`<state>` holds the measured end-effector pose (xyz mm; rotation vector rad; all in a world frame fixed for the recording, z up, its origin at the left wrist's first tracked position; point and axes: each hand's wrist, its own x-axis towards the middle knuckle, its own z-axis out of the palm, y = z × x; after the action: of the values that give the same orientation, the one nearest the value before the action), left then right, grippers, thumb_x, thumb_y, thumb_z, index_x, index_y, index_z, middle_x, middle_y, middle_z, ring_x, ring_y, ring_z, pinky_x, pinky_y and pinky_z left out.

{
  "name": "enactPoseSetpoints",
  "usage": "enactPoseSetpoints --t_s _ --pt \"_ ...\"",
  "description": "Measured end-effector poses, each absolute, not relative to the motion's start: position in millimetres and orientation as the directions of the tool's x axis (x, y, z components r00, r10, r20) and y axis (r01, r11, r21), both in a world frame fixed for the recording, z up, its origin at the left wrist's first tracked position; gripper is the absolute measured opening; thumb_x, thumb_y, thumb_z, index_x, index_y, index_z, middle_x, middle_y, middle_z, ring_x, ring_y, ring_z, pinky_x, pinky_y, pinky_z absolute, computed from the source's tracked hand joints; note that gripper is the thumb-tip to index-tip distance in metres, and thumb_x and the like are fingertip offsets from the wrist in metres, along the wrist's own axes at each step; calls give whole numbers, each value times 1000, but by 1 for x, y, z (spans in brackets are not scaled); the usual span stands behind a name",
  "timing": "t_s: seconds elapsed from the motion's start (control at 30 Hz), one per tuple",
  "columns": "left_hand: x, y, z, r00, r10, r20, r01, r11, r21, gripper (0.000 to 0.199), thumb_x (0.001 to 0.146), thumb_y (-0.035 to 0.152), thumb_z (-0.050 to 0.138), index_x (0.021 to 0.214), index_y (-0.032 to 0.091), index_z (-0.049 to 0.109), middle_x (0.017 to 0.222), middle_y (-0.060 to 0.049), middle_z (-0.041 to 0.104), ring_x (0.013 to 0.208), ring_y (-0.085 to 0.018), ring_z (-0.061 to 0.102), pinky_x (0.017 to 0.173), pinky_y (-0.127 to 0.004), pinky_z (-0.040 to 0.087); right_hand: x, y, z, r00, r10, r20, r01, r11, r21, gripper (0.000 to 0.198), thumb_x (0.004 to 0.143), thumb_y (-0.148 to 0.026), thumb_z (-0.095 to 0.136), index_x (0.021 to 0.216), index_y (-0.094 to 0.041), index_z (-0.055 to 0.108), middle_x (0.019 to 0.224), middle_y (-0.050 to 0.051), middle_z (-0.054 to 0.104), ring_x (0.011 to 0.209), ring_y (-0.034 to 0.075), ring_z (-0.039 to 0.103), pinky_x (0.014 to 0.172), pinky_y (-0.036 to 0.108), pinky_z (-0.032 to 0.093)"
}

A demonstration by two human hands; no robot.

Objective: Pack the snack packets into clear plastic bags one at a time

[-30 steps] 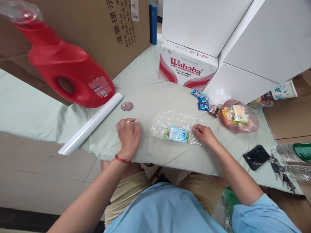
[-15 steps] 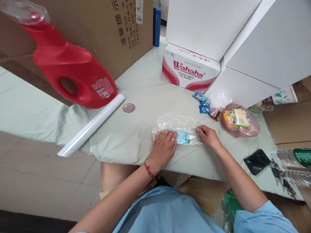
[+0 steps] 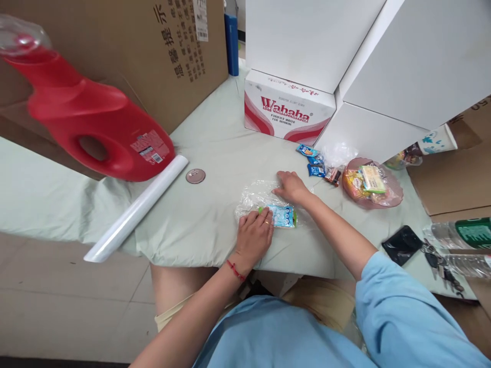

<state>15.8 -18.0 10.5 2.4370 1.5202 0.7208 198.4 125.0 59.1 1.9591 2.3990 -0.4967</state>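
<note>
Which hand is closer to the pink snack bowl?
The right hand: it's left of the pink bowl, by the clear plastic. The left hand is farther left, at the blue packet.

The white-and-red box [image 3: 286, 120] reads "Wahaha®" in red, with "PURIFIED WATER FOR DRINKING" beneath. "温馨提示" stands on the tall brown carton [image 3: 115, 38], above smaller print; "50" shows on the right-hand carton [image 3: 472, 123]. Print on the red bottle's label [image 3: 152, 147] and blue packet [image 3: 283, 216] is too small to read.

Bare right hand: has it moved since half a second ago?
Yes: the bare right hand has moved leftward and closer to the red-and-white cardboard Wahaha box.
</note>
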Motion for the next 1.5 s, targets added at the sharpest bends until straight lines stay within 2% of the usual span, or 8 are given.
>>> enactPoseSetpoints --t_s 0.2,0.3,0.6,0.87,1.03,1.17,1.27,1.5 --pt "16 -18 9 363 892 270 809 -445 384 42 109 31 42 141 22 66 147 -9 68 117 -32 63 93 -52 45 205 116 77 -350 922 -168 897 278 -343 15 95 -27 68 102 -17 76 97 7 71 100 22 62 95 32 42" --pt "17 -18 9 361 888 285 803 -451 390 41 108 31 43 141 23 66 146 -8 68 116 -32 64 94 -51 45 213 83 92 -499 866 3 810 468 -353 18 99 -25 60 106 -17 75 110 10 66 104 22 61 94 32 43" --pt "0 -10 2 332 904 270 703 -428 568 37 103 28 47 130 23 73 137 -9 74 116 -29 68 100 -53 53 204 -10 65 -545 822 -165 837 525 -153 40 107 -19 47 144 -29 61 109 7 66 94 21 59 69 28 39" --pt "-37 8 -13 -360 889 284 647 18 762 39 103 43 42 126 22 65 137 -14 69 135 -31 58 116 -59 46 195 -25 55 -516 854 -70 843 492 -215 55 103 -41 63 156 -27 54 118 13 60 105 27 56 87 38 49" --pt "-17 11 -7 -187 953 239 754 -17 656 30 86 48 71 97 20 65 147 -20 58 149 -46 41 118 -71 38 191 -26 58 -485 870 -87 860 456 -229 53 103 -38 65 154 -28 57 117 13 60 106 28 55 89 38 48" --pt "4 6 12 -132 981 141 644 -24 765 8 89 30 60 86 23 61 112 -11 70 107 -28 69 95 -49 59 189 -29 52 -483 872 -78 859 454 -235 54 101 -34 67 154 -29 57 116 12 59 107 28 53 90 40 47" --pt "25 -1 25 30 991 130 617 -121 778 14 95 29 55 97 22 67 101 -7 74 94 -23 71 89 -43 60 188 -37 42 -448 894 -22 868 429 -252 45 100 -29 66 145 -23 64 119 15 59 110 31 50 92 43 48" --pt "45 -38 18 357 895 268 791 -442 423 49 107 38 45 149 17 56 158 -16 57 142 -34 56 113 -53 46 228 -61 34 -433 854 288 655 518 -551 24 104 -22 53 112 -23 75 119 11 69 116 27 56 105 45 48"
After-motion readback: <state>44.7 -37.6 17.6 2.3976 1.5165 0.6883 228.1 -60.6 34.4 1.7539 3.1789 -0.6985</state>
